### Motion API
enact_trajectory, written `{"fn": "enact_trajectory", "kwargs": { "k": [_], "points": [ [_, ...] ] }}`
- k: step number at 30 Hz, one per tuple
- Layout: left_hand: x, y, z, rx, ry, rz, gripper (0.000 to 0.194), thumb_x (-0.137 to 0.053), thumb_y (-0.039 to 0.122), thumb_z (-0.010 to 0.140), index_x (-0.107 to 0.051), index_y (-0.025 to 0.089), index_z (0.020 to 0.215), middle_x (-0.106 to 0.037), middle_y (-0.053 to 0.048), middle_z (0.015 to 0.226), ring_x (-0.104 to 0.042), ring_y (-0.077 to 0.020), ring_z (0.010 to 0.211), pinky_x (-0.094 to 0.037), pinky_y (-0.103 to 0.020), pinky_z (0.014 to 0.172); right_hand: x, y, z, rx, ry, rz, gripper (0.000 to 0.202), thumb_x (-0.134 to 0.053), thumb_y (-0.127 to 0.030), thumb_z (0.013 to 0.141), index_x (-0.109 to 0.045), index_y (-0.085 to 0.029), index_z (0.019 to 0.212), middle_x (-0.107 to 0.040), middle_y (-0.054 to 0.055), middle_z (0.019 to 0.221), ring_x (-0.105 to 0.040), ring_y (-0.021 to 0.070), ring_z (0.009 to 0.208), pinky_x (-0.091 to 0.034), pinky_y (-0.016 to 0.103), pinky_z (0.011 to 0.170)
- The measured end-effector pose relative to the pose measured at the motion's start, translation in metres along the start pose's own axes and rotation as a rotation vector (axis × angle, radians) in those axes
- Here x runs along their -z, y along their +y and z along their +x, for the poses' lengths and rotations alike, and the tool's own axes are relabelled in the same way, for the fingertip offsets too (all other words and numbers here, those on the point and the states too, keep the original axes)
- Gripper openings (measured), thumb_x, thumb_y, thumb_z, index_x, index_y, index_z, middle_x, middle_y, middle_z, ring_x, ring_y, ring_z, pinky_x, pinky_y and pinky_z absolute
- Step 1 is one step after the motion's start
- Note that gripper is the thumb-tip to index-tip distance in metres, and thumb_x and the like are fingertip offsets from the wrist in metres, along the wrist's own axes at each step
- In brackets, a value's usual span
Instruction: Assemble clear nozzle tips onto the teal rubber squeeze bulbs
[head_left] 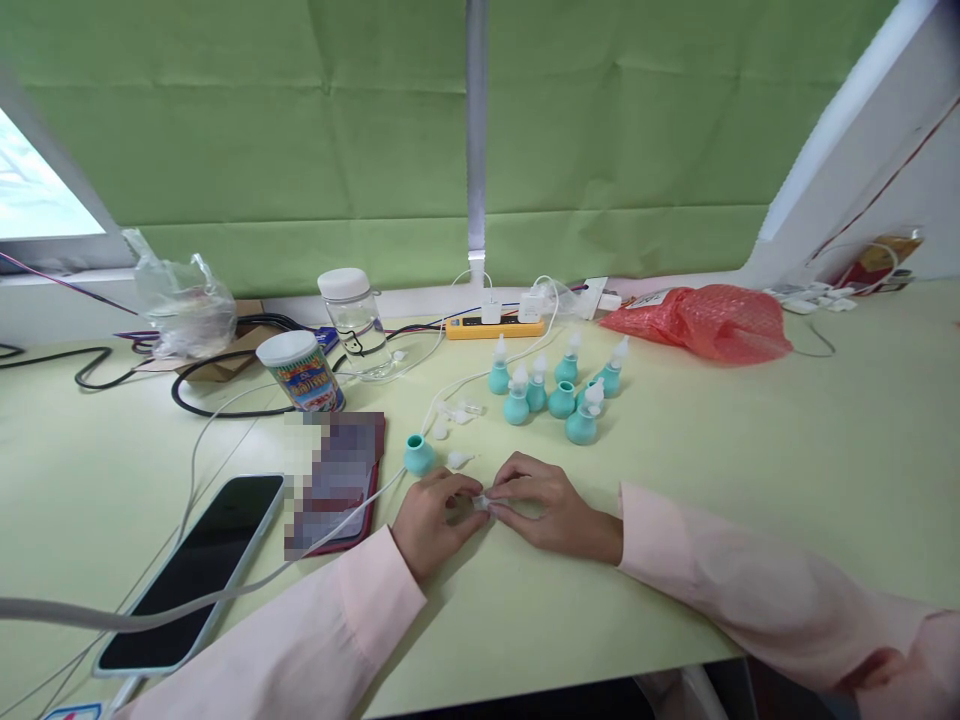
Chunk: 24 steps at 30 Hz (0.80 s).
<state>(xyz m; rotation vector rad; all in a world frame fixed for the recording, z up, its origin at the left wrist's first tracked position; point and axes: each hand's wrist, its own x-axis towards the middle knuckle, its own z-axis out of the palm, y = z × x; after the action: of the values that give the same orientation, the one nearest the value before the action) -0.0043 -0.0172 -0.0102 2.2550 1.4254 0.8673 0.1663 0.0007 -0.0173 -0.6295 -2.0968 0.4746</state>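
A small clear plastic piece [481, 503] is pinched by the fingertips of both hands, just above the table. My left hand [433, 520] grips it from the left, and my right hand [551, 508] from the right. Fingers cover part of the piece, so its full shape is hidden. Just beyond my left hand stands a teal squeeze bulb [420, 457] with its round mouth uncovered. A translucent nozzle tip [459, 460] lies beside that bulb. Farther back are more loose clear pieces [461, 412]. Several teal bulbs with translucent tips [516, 402] stand grouped there, around an uncapped bulb [562, 400].
Left of my hands lie a red-cased phone [346, 485] and a black-screened phone [199, 570], crossed by a white cable [247, 592]. Behind them stand a printed canister [304, 372] and a clear bottle [356, 330]. A power strip [495, 328] and red plastic bag [705, 322] lie along the back.
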Motion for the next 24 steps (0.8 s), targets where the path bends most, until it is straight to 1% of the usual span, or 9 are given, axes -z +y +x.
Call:
{"fn": "enact_trajectory", "kwargs": {
  "k": [4, 6, 9, 13, 16, 20, 24],
  "points": [
    [0.0018, 0.0012, 0.0002, -0.021, 0.018, 0.068, 0.014, -0.062, 0.021, 0.062, -0.065, 0.018, 0.075, -0.059, -0.002, 0.065, -0.055, -0.0128, 0.058, -0.046, -0.023, 0.055, -0.0008, 0.0020, 0.0005, 0.004, 0.021, -0.031, 0.011, -0.054, -0.017, 0.073, -0.064, -0.017, 0.079, -0.055, 0.005, 0.070, -0.051, 0.0125, 0.065, -0.045, 0.025, 0.055],
    [0.0020, 0.0013, 0.0003, -0.020, 0.017, 0.064, 0.016, -0.062, 0.020, 0.062, -0.064, 0.018, 0.077, -0.060, -0.002, 0.066, -0.055, -0.0127, 0.059, -0.046, -0.023, 0.055, -0.0016, 0.0033, 0.0003, 0.003, 0.021, -0.050, 0.012, -0.054, -0.017, 0.073, -0.064, -0.016, 0.080, -0.055, 0.005, 0.070, -0.051, 0.0126, 0.066, -0.045, 0.025, 0.056],
    [0.0017, 0.0015, 0.0006, -0.022, 0.007, 0.050, 0.016, -0.061, 0.018, 0.062, -0.062, 0.018, 0.078, -0.061, -0.001, 0.068, -0.055, -0.0129, 0.061, -0.047, -0.023, 0.056, -0.0016, 0.0053, -0.0012, 0.045, -0.005, -0.098, 0.013, -0.053, -0.018, 0.074, -0.063, -0.017, 0.083, -0.055, 0.006, 0.074, -0.050, 0.0132, 0.069, -0.045, 0.025, 0.059],
    [0.0003, 0.0006, 0.0003, -0.027, 0.005, 0.002, 0.018, -0.060, 0.018, 0.064, -0.059, 0.019, 0.082, -0.063, -0.001, 0.071, -0.057, -0.0146, 0.068, -0.048, -0.024, 0.059, 0.0005, 0.0075, -0.0036, 0.118, -0.055, -0.238, 0.014, -0.050, -0.018, 0.076, -0.062, -0.017, 0.085, -0.056, 0.006, 0.075, -0.049, 0.0141, 0.071, -0.044, 0.027, 0.060],
    [-0.0007, -0.0008, -0.0001, -0.028, 0.008, -0.024, 0.018, -0.059, 0.018, 0.064, -0.057, 0.018, 0.082, -0.064, -0.002, 0.072, -0.058, -0.0158, 0.073, -0.048, -0.025, 0.061, 0.0016, 0.0082, -0.0045, 0.183, -0.060, -0.365, 0.014, -0.049, -0.017, 0.077, -0.061, -0.017, 0.084, -0.058, 0.007, 0.076, -0.049, 0.0152, 0.072, -0.043, 0.030, 0.061],
    [-0.0008, -0.0015, -0.0003, -0.027, 0.011, -0.026, 0.018, -0.059, 0.018, 0.064, -0.056, 0.019, 0.082, -0.064, -0.001, 0.073, -0.060, -0.0166, 0.075, -0.049, -0.026, 0.063, 0.0019, 0.0068, -0.0052, 0.260, -0.073, -0.512, 0.016, -0.048, -0.015, 0.078, -0.059, -0.016, 0.089, -0.059, 0.007, 0.081, -0.048, 0.0173, 0.078, -0.042, 0.035, 0.069],
    [-0.0006, -0.0008, -0.0001, -0.013, -0.005, -0.037, 0.018, -0.059, 0.019, 0.065, -0.053, 0.019, 0.082, -0.065, -0.002, 0.075, -0.061, -0.0169, 0.075, -0.049, -0.027, 0.064, 0.0015, 0.0052, -0.0055, 0.298, -0.099, -0.579, 0.016, -0.048, -0.014, 0.077, -0.058, -0.013, 0.090, -0.060, 0.007, 0.086, -0.048, 0.0184, 0.082, -0.039, 0.039, 0.077]
  ]
}}
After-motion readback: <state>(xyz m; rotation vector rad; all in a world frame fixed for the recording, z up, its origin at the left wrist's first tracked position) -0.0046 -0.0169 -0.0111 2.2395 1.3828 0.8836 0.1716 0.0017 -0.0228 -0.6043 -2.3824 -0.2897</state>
